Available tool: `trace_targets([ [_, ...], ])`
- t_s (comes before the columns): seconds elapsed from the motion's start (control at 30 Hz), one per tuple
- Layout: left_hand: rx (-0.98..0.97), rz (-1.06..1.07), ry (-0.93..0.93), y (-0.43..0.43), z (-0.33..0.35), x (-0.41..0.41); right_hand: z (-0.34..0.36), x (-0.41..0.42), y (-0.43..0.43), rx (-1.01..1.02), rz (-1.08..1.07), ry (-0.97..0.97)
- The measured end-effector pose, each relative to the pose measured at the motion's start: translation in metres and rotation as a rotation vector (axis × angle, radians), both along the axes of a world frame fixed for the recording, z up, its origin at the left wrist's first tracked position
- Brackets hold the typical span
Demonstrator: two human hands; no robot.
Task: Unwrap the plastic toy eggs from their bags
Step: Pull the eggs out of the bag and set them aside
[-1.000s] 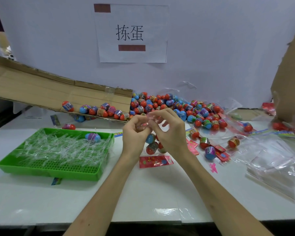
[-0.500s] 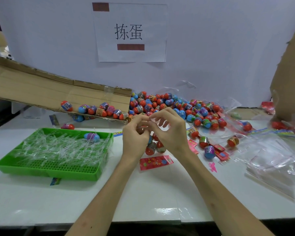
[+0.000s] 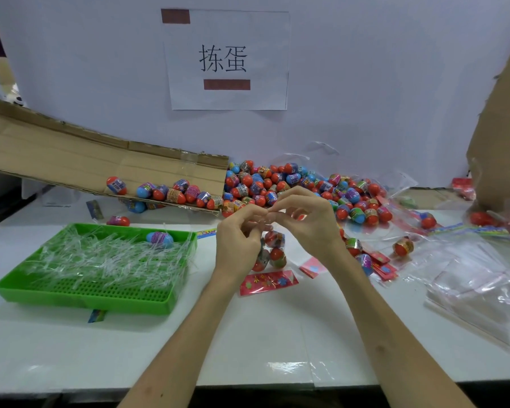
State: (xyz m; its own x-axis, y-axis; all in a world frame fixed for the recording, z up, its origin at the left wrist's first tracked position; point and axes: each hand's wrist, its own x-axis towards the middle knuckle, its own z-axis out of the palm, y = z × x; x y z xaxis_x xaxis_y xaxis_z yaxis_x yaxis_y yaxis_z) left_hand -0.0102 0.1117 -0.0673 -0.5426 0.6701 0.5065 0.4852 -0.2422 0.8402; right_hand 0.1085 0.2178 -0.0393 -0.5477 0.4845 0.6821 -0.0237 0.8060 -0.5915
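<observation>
1. While the left hand (image 3: 237,242) pinches the top of the clear bag (image 3: 266,244) on one side, the right hand (image 3: 311,223) pinches the other, fingertips nearly meeting.
2. Bag hangs straight down from the pinch, long axis vertical, eggs (image 3: 277,256) stacked inside, low over the table (image 3: 248,334).
3. Both hands equally near; a sideways pull-apart looks likely next.

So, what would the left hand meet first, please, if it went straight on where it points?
Probably the right hand, whose fingers sit just opposite the left hand above the bag of toy eggs; depth is unclear.
</observation>
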Motion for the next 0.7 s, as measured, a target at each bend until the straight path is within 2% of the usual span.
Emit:
trace_targets([
  [0.17,-0.029,-0.017,0.004,0.0,-0.001,0.002,0.003,0.012,0.011,-0.12,0.038,-0.099],
  [0.3,-0.001,-0.076,-0.087,0.002,0.0,0.004,0.003,0.011,0.011,-0.168,0.024,-0.049],
  [0.37,0.015,-0.088,-0.148,0.001,0.002,0.002,0.005,0.012,0.014,-0.272,-0.024,0.059],
  [0.43,0.036,-0.06,-0.243,0.001,0.001,-0.004,0.006,0.02,0.026,-0.451,-0.121,0.258],
  [0.5,0.063,-0.024,-0.4,-0.001,0.003,-0.009,0.006,0.033,0.041,-0.631,-0.227,0.453],
  [0.6,0.053,0.02,-0.594,0.0,0.001,-0.015,0.008,0.048,0.05,-0.852,-0.289,0.615],
  [0.7,-0.012,0.055,-0.69,0.004,-0.005,-0.018,0.026,0.043,0.042,-0.798,-0.356,0.657],
])
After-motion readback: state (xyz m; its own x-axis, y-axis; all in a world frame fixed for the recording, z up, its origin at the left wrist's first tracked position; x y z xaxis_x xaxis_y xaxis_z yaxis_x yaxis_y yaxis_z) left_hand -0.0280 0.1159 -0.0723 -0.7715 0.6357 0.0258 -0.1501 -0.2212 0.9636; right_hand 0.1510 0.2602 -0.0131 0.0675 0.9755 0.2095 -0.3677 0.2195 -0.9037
